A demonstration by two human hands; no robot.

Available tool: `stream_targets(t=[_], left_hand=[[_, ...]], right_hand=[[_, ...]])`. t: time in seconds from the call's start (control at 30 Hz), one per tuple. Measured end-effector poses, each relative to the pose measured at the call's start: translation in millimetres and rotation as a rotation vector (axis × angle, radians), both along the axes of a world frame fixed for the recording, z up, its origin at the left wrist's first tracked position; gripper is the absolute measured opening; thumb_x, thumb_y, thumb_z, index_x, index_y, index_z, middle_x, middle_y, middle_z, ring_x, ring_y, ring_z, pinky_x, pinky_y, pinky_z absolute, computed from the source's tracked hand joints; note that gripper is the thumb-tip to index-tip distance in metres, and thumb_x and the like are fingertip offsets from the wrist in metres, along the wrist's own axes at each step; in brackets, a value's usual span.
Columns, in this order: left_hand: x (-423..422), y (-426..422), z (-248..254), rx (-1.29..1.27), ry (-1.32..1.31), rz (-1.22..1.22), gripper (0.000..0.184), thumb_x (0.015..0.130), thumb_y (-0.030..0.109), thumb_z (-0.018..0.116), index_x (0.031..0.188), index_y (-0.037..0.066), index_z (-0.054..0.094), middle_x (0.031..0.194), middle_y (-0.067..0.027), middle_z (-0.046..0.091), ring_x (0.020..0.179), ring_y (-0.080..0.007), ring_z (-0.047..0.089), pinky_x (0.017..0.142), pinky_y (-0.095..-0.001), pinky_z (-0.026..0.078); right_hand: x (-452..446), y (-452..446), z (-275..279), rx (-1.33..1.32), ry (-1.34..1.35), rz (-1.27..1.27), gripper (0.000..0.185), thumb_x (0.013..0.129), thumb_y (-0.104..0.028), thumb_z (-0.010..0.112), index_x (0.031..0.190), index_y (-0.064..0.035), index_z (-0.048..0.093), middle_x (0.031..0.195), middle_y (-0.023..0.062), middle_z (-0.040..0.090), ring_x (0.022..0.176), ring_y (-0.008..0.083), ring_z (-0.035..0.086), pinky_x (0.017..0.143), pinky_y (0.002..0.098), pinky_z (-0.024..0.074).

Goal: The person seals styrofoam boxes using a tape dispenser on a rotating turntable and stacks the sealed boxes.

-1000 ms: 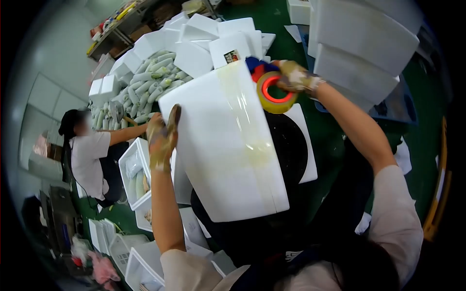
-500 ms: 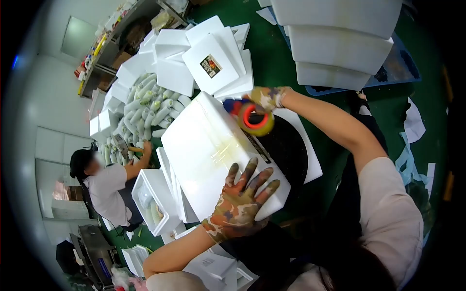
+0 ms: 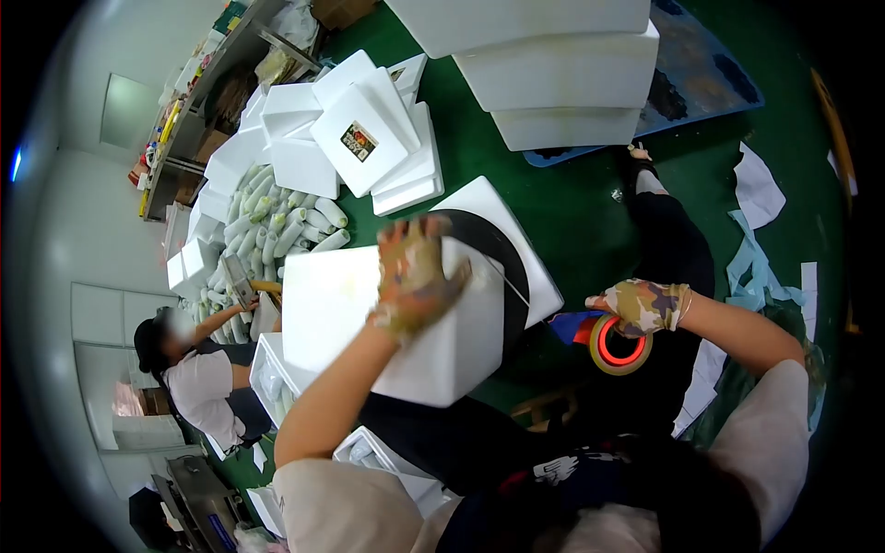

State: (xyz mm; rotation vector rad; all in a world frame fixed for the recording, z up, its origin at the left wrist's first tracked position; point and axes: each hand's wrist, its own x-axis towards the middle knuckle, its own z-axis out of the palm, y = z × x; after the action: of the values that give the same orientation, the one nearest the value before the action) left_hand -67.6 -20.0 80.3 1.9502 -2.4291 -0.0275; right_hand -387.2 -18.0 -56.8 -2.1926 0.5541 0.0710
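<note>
A closed white foam box (image 3: 336, 309) rests in front of me, partly over a round black disc (image 3: 493, 241) that lies on a white foam lid (image 3: 539, 286). My left hand (image 3: 417, 276), in a camouflage glove and slightly blurred, lies on top of the box near its right edge with the fingers spread. Off to the right of the box, my right hand (image 3: 641, 307), also gloved, is wrapped round a tape dispenser (image 3: 619, 355) with a roll of yellowish tape and an orange-red core. The dispenser is apart from the box.
White foam lids (image 3: 369, 129) and a heap of wrapped vegetables (image 3: 286, 221) are at the upper left. Stacked foam boxes (image 3: 562, 74) stand on a blue pallet (image 3: 701, 92). A co-worker (image 3: 203, 378) sits at the left beside an open foam box (image 3: 269, 373).
The box has turned and now sits lower. My right hand has moved with the dispenser from the box's far edge toward the lower right. My left hand has shifted up over the box's top.
</note>
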Motion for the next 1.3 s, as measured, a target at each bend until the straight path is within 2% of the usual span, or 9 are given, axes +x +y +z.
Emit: stream_targets(t=[0.33,0.37,0.43,0.5,0.53,0.6,0.67,0.93,1.3], left_hand=[[84.5,-107.1,-26.1,0.015,0.182,0.527,0.027,0.080,0.019,0.054,0.102,0.007,0.063,0.099,-0.0196,0.065,0.087,-0.0360,0.062,0.083,-0.0402,0.047],[84.8,-104.0,-26.3,-0.144,0.376,0.454,0.024,0.082,0.020,0.052,0.099,0.006,0.064,0.095,-0.0190,0.065,0.086,-0.0361,0.062,0.081,-0.0407,0.048],[91.0,-93.5,-24.1,-0.518,0.099,0.101,0.019,0.085,0.016,0.055,0.099,0.006,0.062,0.094,-0.0184,0.063,0.086,-0.0375,0.059,0.078,-0.0423,0.047],[53.1,-55.7,5.9,-0.305,0.257,0.051,0.037,0.081,0.015,0.065,0.115,0.005,0.053,0.114,-0.0183,0.054,0.103,-0.0364,0.053,0.089,-0.0422,0.043],[46.5,-38.7,12.9,-0.232,0.341,-0.363,0.046,0.076,0.019,0.071,0.117,0.008,0.053,0.115,-0.0160,0.053,0.113,-0.0342,0.049,0.097,-0.0418,0.039],[-7.3,14.6,31.9,0.066,0.169,-0.522,0.058,0.070,0.042,0.070,0.115,0.008,0.057,0.118,-0.0167,0.053,0.126,-0.0356,0.041,0.111,-0.0480,0.020],[-7.8,16.8,15.5,0.143,-0.013,-0.569,0.059,0.070,0.043,0.065,0.117,0.009,0.056,0.118,-0.0153,0.052,0.121,-0.0343,0.043,0.108,-0.0487,0.023],[-4.2,-59.5,-3.8,-0.024,-0.106,0.138,0.046,0.073,0.035,0.068,0.109,0.007,0.060,0.111,-0.0188,0.058,0.109,-0.0368,0.050,0.097,-0.0449,0.036],[257.0,-71.4,-35.1,-0.118,-0.288,1.121,0.041,0.081,0.042,0.051,0.102,0.011,0.068,0.109,-0.0136,0.065,0.102,-0.0343,0.060,0.084,-0.0498,0.046]], right_hand=[[32.4,-29.1,-6.6,-0.120,0.003,-0.150,0.053,0.069,-0.011,0.062,0.120,-0.0029,0.051,0.076,0.0181,0.060,0.072,0.0363,0.062,0.063,0.0415,0.0492],[39.0,-26.7,-7.5,-0.085,-0.028,-0.160,0.053,0.069,-0.011,0.062,0.119,-0.0023,0.051,0.075,0.0184,0.060,0.072,0.0366,0.062,0.063,0.0415,0.0492],[47.7,-22.8,-4.1,-0.070,-0.021,-0.164,0.052,0.068,-0.010,0.061,0.119,-0.0004,0.051,0.074,0.0198,0.060,0.072,0.0376,0.062,0.063,0.0416,0.0491],[45.5,-15.1,-8.9,-0.051,-0.024,-0.206,0.052,0.067,-0.008,0.061,0.118,0.0006,0.051,0.075,0.0195,0.060,0.073,0.0380,0.061,0.063,0.0415,0.0489],[42.5,-8.5,-10.5,-0.034,-0.020,-0.256,0.052,0.066,-0.007,0.061,0.117,0.0015,0.050,0.076,0.0192,0.060,0.074,0.0383,0.061,0.064,0.0414,0.0487],[40.5,3.9,-4.6,-0.017,0.014,-0.297,0.057,0.066,-0.005,0.061,0.121,0.0026,0.050,0.076,0.0201,0.061,0.074,0.0378,0.061,0.065,0.0399,0.0493],[41.2,13.0,-2.9,-0.046,-0.008,-0.265,0.061,0.064,-0.005,0.061,0.123,0.0043,0.048,0.076,0.0209,0.061,0.075,0.0365,0.062,0.065,0.0388,0.0495],[9.4,11.8,17.2,-0.099,0.081,-0.274,0.057,0.065,-0.008,0.060,0.121,-0.0022,0.053,0.071,0.0190,0.061,0.069,0.0362,0.063,0.062,0.0393,0.0505],[0.7,-60.2,-23.5,-0.236,-0.081,-0.412,0.056,0.066,-0.013,0.065,0.119,-0.0021,0.051,0.081,0.0205,0.063,0.077,0.0381,0.063,0.066,0.0414,0.0513]])
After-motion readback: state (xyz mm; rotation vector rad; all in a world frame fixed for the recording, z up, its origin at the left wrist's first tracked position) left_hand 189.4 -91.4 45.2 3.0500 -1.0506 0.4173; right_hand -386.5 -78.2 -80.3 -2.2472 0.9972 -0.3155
